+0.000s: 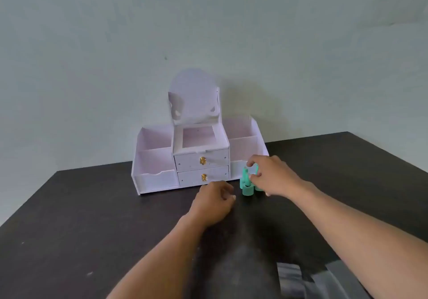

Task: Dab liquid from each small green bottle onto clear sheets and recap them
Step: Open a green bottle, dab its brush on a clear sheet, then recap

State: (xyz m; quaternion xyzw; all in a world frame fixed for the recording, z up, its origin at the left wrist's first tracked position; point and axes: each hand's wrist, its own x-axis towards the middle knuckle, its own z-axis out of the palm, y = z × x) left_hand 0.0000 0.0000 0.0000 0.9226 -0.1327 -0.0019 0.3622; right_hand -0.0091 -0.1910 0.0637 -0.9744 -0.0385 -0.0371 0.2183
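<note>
Small green bottles [247, 188] stand clustered on the dark table [92, 217], just in front of the organizer's right side. My right hand [271, 176] reaches over them, and its thumb and fingers pinch the tall green cap [245, 173] of one bottle. My left hand [214, 202] rests on the table just left of the bottles, fingers loosely curled and holding nothing. Clear sheets [301, 280] lie at the near right edge, partly under my right forearm.
A white and pale pink desk organizer [199, 159] with two gold-knobbed drawers and open side compartments stands at the back against the wall. The table's right edge runs diagonally at the far right.
</note>
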